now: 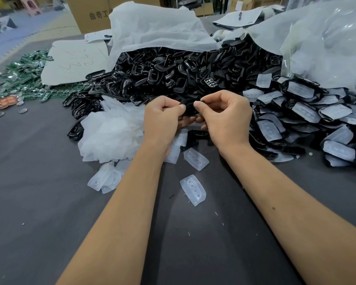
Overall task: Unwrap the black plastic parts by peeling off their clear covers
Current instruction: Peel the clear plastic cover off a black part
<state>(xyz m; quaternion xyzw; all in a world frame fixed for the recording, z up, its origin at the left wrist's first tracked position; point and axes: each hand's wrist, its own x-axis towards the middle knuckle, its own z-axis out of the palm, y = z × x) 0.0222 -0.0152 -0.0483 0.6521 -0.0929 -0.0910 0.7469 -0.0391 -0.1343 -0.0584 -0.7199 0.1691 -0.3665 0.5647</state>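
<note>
My left hand [162,118] and my right hand [224,118] meet above the dark table and pinch one black plastic part [190,109] between them, thumbs and forefingers on its top edge. Most of the part is hidden by my fingers, and I cannot tell if a cover is on it. A big heap of bare black parts [173,73] lies just behind. To the right is a pile of black parts with clear covers on them [308,112]. Peeled clear covers [111,132] are heaped at the left of my hands, and single ones [193,190] lie below them.
White plastic bags [156,27] drape over the heaps at the back. Green circuit boards [25,79] are scattered at the far left beside a white sheet [74,60]. Cardboard boxes [90,13] stand behind. The grey table [39,212] stretches toward me.
</note>
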